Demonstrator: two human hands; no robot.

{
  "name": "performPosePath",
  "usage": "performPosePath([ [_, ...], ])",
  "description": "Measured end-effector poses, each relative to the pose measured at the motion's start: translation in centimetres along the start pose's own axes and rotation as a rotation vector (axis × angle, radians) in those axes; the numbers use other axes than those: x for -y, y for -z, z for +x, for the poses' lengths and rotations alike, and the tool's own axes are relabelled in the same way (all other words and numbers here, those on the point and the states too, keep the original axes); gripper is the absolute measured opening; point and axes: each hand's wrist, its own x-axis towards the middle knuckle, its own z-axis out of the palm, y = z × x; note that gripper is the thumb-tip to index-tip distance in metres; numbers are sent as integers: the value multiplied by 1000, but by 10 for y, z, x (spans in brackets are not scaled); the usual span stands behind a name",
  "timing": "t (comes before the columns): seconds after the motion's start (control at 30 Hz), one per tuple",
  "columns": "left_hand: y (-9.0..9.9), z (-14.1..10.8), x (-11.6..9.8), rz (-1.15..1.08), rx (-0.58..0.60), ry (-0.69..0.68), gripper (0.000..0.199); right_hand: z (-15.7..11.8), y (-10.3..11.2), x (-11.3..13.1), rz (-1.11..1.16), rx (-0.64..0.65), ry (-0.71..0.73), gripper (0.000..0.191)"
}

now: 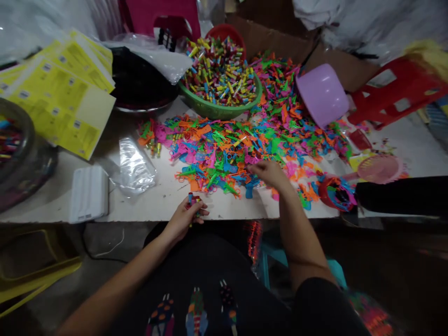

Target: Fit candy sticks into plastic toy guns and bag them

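My left hand [189, 213] is closed around a few small coloured cylinders [191, 199], blue and red ones showing, at the table's front edge. My right hand [269, 172] reaches over the near side of a pile of small plastic toy guns [213, 149] in orange, green, blue and pink. Its fingers are pinched together at the pile; what is between them, if anything, is too small to make out. Behind the pile, a green basin [210, 111] is heaped with similar small cylinders, mostly yellow, red and blue.
Clear plastic bags [135, 163] and a white box [89, 193] lie on the left, beside yellow printed sheets [59, 100]. A purple tub [324, 95] leans on the pile. A red stool [399, 91], pink sieve [380, 168] and small red container [327, 193] are on the right.
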Motion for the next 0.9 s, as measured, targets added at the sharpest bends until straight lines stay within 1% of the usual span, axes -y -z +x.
performPosePath([
  [0.03, 2, 1, 0, 9, -4, 1, 35, -15, -24, 2, -65, 126, 21, 34],
  [0.07, 4, 2, 0, 16, -1, 5, 35, -30, -46, 3, -131, 147, 40, 30],
  [0.1, 5, 3, 1, 23, 6, 12, 35, -42, -65, 3, -197, 124, 47, 30],
  [0.13, 5, 4, 1, 30, 15, 19, 35, -52, -80, 2, -243, 82, 56, 28],
  [0.17, 4, 6, 2, 35, 23, 22, 35, -58, -89, 1, -275, 33, 68, 24],
  [0.2, 3, 7, 3, 41, 29, 19, 36, -63, -95, -1, -288, -9, 84, 19],
  [0.27, 0, 9, 5, 62, 38, -4, 37, -66, -94, -5, -260, -65, 133, 14],
  [0.37, -3, 11, 7, 98, 56, -31, 38, -68, -85, -8, -187, -104, 235, 18],
  [0.43, -3, 10, 7, 106, 51, -39, 39, -72, -84, -7, -217, -75, 293, 24],
  [0.5, -2, 10, 6, 117, 40, -50, 40, -78, -86, -3, -271, 18, 337, 30],
  [0.57, 0, 10, 5, 130, 37, -55, 42, -85, -89, -1, -251, 104, 366, 32],
  [0.6, 1, 10, 5, 131, 38, -54, 43, -88, -90, 0, -223, 114, 377, 33],
  [0.67, 2, 12, 6, 120, 28, -52, 44, -91, -90, -2, -191, 80, 410, 37],
  [0.73, 2, 14, 7, 114, 0, -62, 42, -92, -92, -7, -230, 60, 491, 51],
  [0.8, 2, 15, 8, 124, -24, -91, 42, -96, -95, -15, -282, 80, 597, 69],
  [0.83, 3, 15, 8, 136, -30, -106, 42, -99, -98, -20, -296, 80, 637, 70],
  [0.87, 3, 15, 8, 150, -31, -118, 42, -103, -101, -24, -298, 69, 661, 64],
  [0.9, 3, 14, 9, 163, -28, -126, 42, -107, -104, -27, -290, 51, 671, 54],
])
